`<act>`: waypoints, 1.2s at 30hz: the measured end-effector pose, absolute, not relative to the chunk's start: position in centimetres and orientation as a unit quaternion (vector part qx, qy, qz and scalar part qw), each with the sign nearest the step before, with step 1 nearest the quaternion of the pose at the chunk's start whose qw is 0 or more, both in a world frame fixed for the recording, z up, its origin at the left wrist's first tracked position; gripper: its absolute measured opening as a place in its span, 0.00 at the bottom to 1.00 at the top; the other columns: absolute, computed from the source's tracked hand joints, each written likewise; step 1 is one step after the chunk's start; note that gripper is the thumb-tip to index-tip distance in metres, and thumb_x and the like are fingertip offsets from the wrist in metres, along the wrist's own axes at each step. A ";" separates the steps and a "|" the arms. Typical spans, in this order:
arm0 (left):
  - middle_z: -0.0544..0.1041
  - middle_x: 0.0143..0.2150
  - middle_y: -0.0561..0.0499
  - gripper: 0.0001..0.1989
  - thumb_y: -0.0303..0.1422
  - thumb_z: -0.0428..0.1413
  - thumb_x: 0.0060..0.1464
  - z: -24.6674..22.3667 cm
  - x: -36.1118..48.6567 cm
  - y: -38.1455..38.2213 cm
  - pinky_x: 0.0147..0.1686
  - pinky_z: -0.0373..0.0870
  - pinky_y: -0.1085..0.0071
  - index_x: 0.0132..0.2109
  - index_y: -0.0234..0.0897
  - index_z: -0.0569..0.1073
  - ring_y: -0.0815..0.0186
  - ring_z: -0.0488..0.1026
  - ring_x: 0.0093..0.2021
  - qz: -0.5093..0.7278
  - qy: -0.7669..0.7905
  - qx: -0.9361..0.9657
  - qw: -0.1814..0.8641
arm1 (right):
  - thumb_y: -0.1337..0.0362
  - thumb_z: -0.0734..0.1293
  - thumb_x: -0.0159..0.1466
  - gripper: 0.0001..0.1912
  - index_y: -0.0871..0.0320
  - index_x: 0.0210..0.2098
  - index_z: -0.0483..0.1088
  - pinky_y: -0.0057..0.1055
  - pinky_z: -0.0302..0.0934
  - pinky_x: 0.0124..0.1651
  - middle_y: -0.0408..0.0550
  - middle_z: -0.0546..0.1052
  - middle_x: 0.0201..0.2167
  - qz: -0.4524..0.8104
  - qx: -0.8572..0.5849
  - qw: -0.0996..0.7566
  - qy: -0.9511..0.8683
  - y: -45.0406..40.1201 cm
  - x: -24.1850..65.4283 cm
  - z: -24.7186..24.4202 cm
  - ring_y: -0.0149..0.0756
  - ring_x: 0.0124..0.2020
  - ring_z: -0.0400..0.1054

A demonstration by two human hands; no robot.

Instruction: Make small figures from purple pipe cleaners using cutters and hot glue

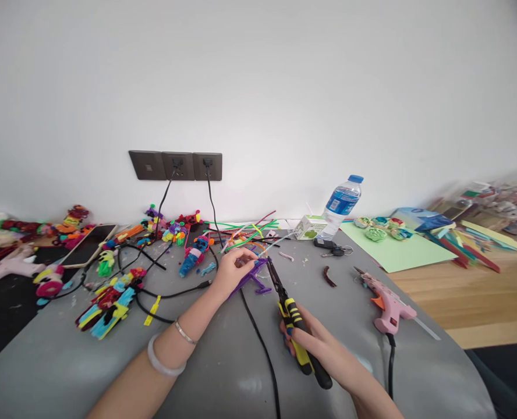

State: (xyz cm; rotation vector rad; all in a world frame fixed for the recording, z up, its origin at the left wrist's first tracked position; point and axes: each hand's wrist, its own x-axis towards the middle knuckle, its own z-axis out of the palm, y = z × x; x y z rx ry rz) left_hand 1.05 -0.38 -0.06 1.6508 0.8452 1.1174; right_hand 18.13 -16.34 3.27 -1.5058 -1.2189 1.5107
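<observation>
My left hand is closed in a pinch on a purple pipe-cleaner piece, whose looped ends stick out to the right of the fingers. Yellow and black pliers are gripped by the handles in my right hand. The dark jaws of the pliers point up and left, close beside the purple piece; whether they touch it is unclear. Behind my left hand lies a loose bunch of coloured pipe cleaners.
A pink glue gun lies at right, near a green sheet with paper flowers. A bottle, small box and keys stand or lie behind. Pipe-cleaner figures, black cables and a phone occupy the left.
</observation>
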 end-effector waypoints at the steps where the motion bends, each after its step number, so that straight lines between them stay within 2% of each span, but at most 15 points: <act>1: 0.77 0.33 0.49 0.06 0.34 0.59 0.49 -0.1 1.1 -0.4 0.31 0.65 0.73 0.33 0.36 0.77 0.66 0.71 0.32 0.457 0.345 0.671 0.470 | 0.56 0.64 0.56 0.13 0.56 0.37 0.63 0.29 0.59 0.34 0.44 0.68 0.33 0.581 -0.577 0.335 -0.466 -16.3 18.1 3.3 0.32 0.29 0.63; 11: 0.77 0.34 0.48 0.05 0.32 0.58 0.50 0.0 1.0 -0.5 0.30 0.65 0.74 0.34 0.35 0.77 0.66 0.72 0.33 0.460 0.344 0.675 0.464 | 0.55 0.63 0.56 0.17 0.57 0.42 0.64 0.32 0.61 0.38 0.46 0.71 0.36 0.569 -0.594 0.329 -0.464 -16.5 18.2 2.7 0.34 0.31 0.64; 19: 0.76 0.32 0.49 0.07 0.34 0.59 0.49 0.2 1.0 -0.5 0.30 0.65 0.74 0.33 0.35 0.76 0.67 0.71 0.31 0.459 0.350 0.666 0.472 | 0.59 0.64 0.56 0.20 0.57 0.47 0.64 0.32 0.60 0.35 0.45 0.71 0.36 0.550 -0.606 0.328 -0.472 -16.4 18.0 2.4 0.34 0.30 0.63; 26: 0.76 0.33 0.49 0.06 0.33 0.58 0.49 0.1 1.0 -0.5 0.30 0.65 0.74 0.33 0.35 0.76 0.67 0.71 0.32 0.467 0.344 0.664 0.471 | 0.62 0.63 0.55 0.14 0.57 0.42 0.65 0.30 0.60 0.33 0.45 0.71 0.35 0.547 -0.600 0.334 -0.479 -16.4 17.9 2.2 0.32 0.29 0.63; 31: 0.76 0.34 0.48 0.06 0.33 0.58 0.50 0.0 1.0 -0.5 0.31 0.66 0.73 0.33 0.35 0.76 0.66 0.72 0.33 0.466 0.337 0.665 0.476 | 0.60 0.64 0.54 0.15 0.56 0.41 0.64 0.31 0.59 0.32 0.45 0.69 0.34 0.553 -0.593 0.346 -0.472 -16.4 17.8 2.4 0.34 0.29 0.62; 36: 0.77 0.34 0.48 0.04 0.32 0.58 0.50 0.1 1.0 -0.6 0.32 0.67 0.73 0.33 0.36 0.76 0.64 0.73 0.34 0.459 0.335 0.683 0.458 | 0.57 0.63 0.57 0.14 0.57 0.41 0.63 0.31 0.59 0.36 0.45 0.69 0.35 0.577 -0.570 0.353 -0.466 -16.5 18.2 2.2 0.33 0.30 0.63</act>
